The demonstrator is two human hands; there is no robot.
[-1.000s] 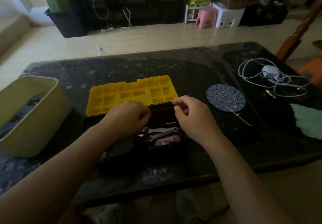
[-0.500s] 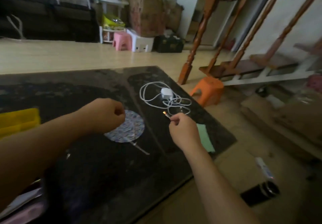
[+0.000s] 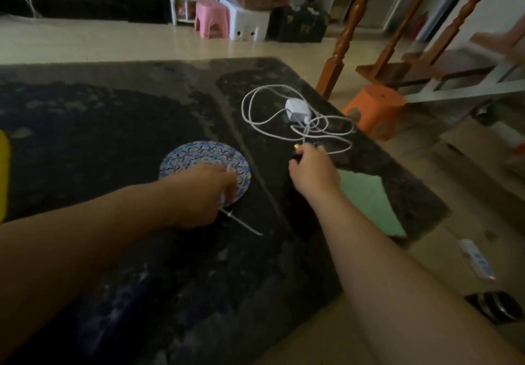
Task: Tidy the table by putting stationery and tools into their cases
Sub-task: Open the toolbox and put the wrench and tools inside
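Half a second on, my left hand (image 3: 204,194) has dropped from a raised fist onto the round patterned coaster (image 3: 204,154). Its fingers curl over a thin white strip (image 3: 244,224); gripped or not, I cannot tell. The strip's long axis slants toward the near right across the dark mottled table (image 3: 113,125). My right hand (image 3: 312,174) still pinches a small brass-tipped piece (image 3: 297,147), tip pointing away, beside the white charger (image 3: 297,108) and its looped cable.

yellow case (image 3: 4,177): cut by left edge | brass-tipped item (image 3: 297,146), thin tool (image 3: 245,224): part-hidden by fingers (image 3: 300,158)
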